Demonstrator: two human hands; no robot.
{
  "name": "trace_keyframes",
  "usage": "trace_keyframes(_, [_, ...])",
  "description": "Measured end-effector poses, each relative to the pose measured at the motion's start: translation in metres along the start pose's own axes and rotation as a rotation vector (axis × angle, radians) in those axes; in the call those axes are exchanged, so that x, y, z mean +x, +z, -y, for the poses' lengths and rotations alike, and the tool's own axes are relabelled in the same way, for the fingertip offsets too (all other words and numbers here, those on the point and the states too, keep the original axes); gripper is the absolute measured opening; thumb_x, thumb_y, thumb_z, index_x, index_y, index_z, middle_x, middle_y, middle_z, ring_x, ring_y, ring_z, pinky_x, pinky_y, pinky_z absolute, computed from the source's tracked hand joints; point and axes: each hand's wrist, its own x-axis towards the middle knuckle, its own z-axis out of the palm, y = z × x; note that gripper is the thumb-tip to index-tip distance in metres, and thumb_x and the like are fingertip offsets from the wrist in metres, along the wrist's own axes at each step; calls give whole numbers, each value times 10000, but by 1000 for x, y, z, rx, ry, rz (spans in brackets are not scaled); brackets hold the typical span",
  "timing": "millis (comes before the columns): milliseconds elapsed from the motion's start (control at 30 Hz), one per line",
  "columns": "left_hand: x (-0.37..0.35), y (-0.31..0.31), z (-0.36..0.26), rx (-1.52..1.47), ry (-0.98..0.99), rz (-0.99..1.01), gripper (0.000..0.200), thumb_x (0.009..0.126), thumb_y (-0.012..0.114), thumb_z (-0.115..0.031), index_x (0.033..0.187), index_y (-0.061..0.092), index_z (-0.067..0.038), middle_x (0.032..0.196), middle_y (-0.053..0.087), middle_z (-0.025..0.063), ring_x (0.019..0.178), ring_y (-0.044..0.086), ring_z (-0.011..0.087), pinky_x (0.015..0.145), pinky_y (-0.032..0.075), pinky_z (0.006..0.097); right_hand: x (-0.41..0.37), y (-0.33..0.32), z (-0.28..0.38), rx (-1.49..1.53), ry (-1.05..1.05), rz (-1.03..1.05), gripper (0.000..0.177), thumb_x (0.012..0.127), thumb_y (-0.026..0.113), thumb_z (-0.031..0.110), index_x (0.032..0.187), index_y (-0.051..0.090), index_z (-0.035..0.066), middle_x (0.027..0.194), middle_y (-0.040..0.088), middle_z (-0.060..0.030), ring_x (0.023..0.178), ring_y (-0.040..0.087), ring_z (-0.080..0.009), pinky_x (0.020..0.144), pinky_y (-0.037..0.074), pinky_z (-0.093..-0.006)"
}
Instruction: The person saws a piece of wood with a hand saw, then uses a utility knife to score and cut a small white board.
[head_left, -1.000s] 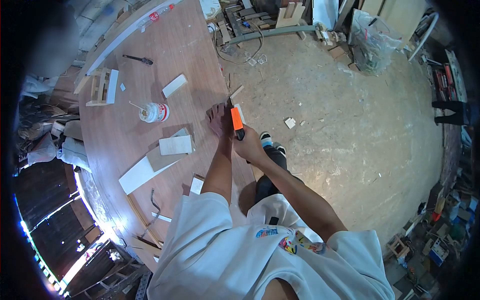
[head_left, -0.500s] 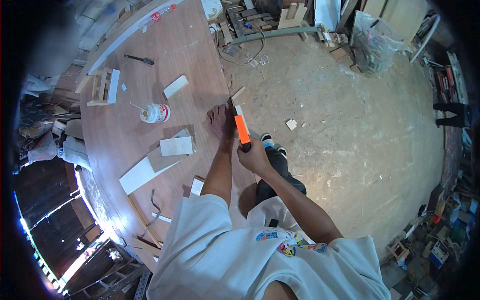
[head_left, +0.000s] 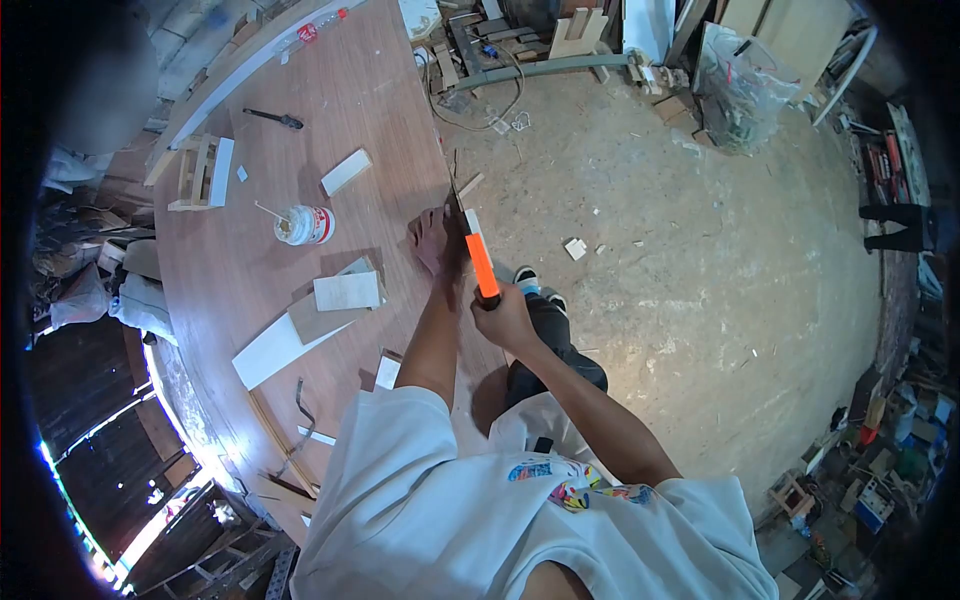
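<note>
My right hand (head_left: 503, 318) is closed round the handle of an orange saw (head_left: 481, 266), whose dark blade points away along the table's right edge. My left hand (head_left: 434, 242) lies on the wooden table (head_left: 390, 130) just left of the blade, fingers spread and pointing forward. A pale wood strip (head_left: 473, 222) shows beside the blade, over the edge. What lies under my left palm is hidden. Left of my hands a white block (head_left: 347, 292) rests on other boards, and a small white piece (head_left: 347, 172) lies farther forward.
On the table are a white jar (head_left: 305, 225) with a stick in it, a dark tool (head_left: 273, 118), a small wooden frame (head_left: 202, 172) and a long white board (head_left: 272, 350). Wood scraps (head_left: 575, 248) lie on the floor. A plastic bag (head_left: 745, 95) stands at the back right.
The whole view has shifted slightly left. My right hand and the saw have moved very little against the table edge. My left hand stays in place.
</note>
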Motion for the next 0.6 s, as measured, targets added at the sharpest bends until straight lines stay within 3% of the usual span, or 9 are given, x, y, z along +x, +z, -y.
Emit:
trace_keyframes(300, [-1, 8, 8, 118, 118, -98, 194, 855, 532, -361, 968, 624, -232, 1025, 571, -33, 967, 565, 183, 861, 388, 400, -112, -31, 30, 89, 111, 26, 135, 692, 593, -24, 665, 466, 14, 617, 464, -67, 571, 492, -128, 545, 419, -287])
trace_keyframes(467, [3, 20, 14, 90, 80, -44, 201, 856, 530, -356, 967, 631, -223, 1033, 572, -29, 950, 567, 181, 863, 371, 401, -17, -6, -8, -12, -11, 17, 86, 703, 599, -10, 694, 513, -9, 570, 486, -96, 561, 495, -132, 539, 420, -300])
trace_keyframes(600, [-2, -14, -10, 127, 22, -49, 223, 848, 533, -370, 981, 630, -220, 1056, 572, -19, 961, 564, 192, 861, 365, 404, -27, -4, 16, 36, 9, 7, 95, 702, 598, -9, 687, 504, -11, 570, 473, -97, 548, 485, -142, 538, 420, -300])
